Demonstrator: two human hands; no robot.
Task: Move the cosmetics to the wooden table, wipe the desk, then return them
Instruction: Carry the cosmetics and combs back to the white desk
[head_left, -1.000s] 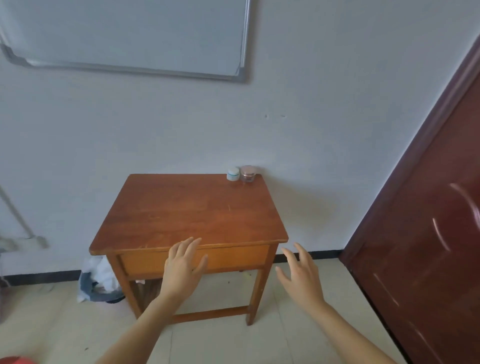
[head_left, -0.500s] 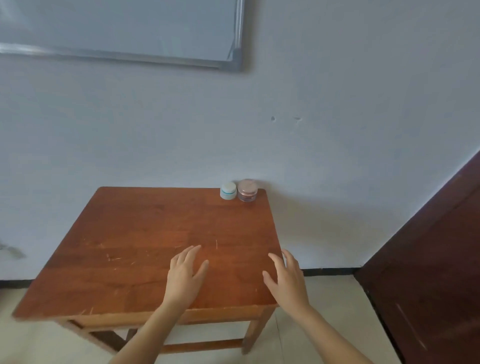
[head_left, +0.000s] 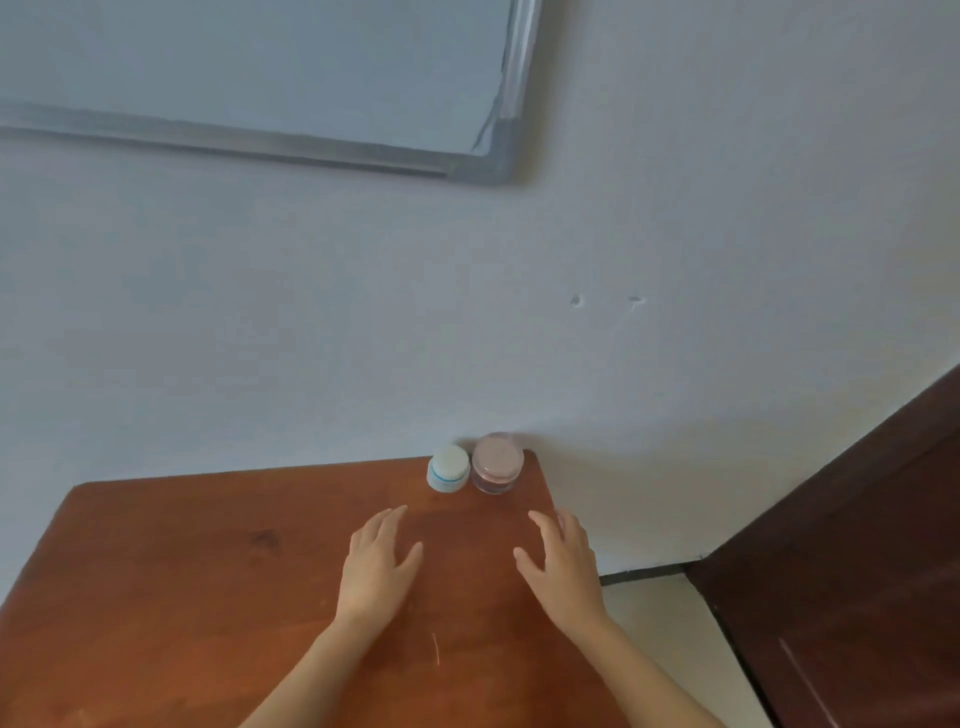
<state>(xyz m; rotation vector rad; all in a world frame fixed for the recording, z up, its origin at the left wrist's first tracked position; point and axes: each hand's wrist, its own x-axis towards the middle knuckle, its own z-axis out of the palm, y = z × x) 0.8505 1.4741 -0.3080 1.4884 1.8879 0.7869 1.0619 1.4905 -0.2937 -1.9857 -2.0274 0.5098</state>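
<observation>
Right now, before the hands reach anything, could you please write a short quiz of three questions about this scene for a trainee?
1. True or false: the left hand holds the white jar.
2. Choose one: where on the wooden table do the white jar and the pink jar stand?
A. at the near edge
B. at the far right corner, by the wall
C. at the far left corner
3. Short answer: which jar stands nearer to the table's right edge?

Key
1. False. The left hand and the right hand are both open and short of the jars.
2. B
3. The pink jar.
</observation>
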